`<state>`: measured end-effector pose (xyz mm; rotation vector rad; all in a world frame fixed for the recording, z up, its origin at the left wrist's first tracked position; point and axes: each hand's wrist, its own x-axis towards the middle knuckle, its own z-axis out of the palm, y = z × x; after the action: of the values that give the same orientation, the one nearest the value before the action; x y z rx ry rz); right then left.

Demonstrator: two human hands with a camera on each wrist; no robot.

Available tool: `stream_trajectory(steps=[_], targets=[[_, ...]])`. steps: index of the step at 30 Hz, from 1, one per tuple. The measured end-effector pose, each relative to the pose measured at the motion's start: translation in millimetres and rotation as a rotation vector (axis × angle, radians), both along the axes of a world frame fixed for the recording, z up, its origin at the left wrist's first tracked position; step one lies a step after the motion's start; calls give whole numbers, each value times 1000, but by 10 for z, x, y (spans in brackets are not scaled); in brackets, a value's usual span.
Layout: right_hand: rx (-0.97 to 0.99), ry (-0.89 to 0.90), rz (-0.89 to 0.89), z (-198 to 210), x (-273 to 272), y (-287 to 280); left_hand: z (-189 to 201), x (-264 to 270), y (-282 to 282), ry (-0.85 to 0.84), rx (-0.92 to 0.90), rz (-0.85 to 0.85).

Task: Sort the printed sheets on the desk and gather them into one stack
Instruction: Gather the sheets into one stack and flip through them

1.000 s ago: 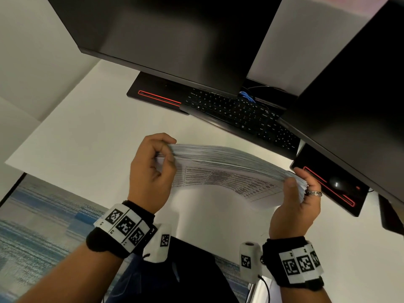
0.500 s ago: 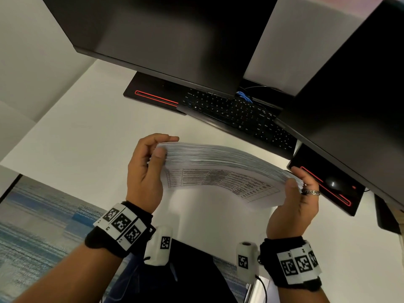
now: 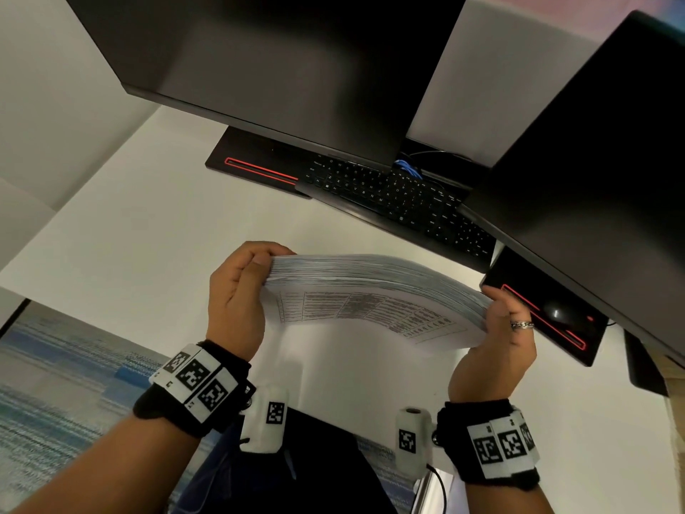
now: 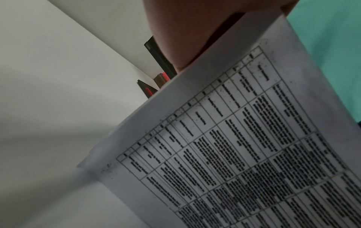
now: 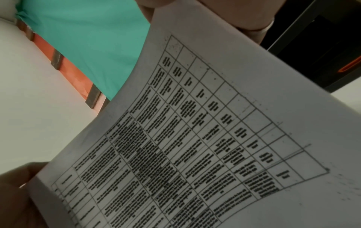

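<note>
One stack of printed sheets [image 3: 374, 291], gripped at both ends by left hand [image 3: 237, 302] and right hand [image 3: 500, 339], raised off desk [image 3: 122, 246], presumably for squaring edges.

White desk [image 3: 122, 231] bears keyboard [image 3: 400, 198], monitor bases [image 3: 255, 165].

Sheet stack [image 3: 374, 291] held above bench [image 3: 122, 246], left hand [image 3: 237, 294] at its left end, right hand [image 3: 500, 339] at right. Keyboard [image 3: 400, 202] beyond, under 2 monitors [image 3: 281, 68]; mouse [image 3: 558, 313] far right.
</note>
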<state>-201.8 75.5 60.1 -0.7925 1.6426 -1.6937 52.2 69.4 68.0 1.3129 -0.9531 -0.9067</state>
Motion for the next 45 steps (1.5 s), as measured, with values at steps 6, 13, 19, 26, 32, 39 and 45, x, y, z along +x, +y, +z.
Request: stream_trajectory(steps=[6, 13, 19, 26, 32, 39, 45], targets=[[-49, -35, 44, -4, -53, -15, -27, 61, 15, 129, -10, -105], [-29, -44, 311, -65, -205, 1, -211, 168, 50, -74, 50, -394], [68, -75, 350, -121, -152, -17, -172, 126, 29, -11, -11, -311], [49, -99, 396, -124, -180, 3, -172, 104, -36, 105, 34, -242], [66, -88, 361, -91, -163, 2, -97, 66, -4, 127, -29, -122], [53, -56, 381, -59, -142, 18, -113, 50, -3, 70, -6, -35], [84, -51, 384, -102, -181, 29, -100, 23, 11, 71, -12, -148]])
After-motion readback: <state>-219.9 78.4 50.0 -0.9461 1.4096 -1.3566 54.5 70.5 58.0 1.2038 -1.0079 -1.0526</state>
